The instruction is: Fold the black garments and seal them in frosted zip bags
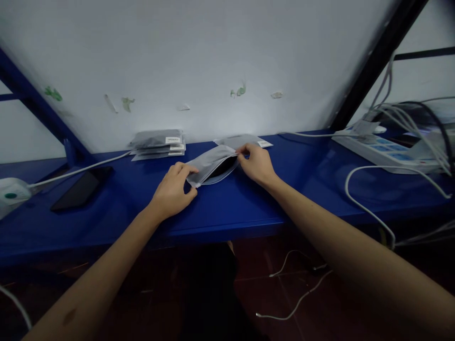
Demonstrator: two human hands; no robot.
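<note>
A grey zip pouch lies near the middle of the blue table, its mouth gaping toward me with a dark inside. My left hand grips the pouch's left end between thumb and fingers. At the far right corner, my right hand pinches the edge of the opening. Just behind the pouch lies another flat grey packet with a white label. To the left, at the wall, sits a stack of grey packets, also labelled.
A dark phone-like slab rests on the table at left, near a white cable and socket block. At right stands a white power strip with tangled cables. Loose white cables lie on the floor below.
</note>
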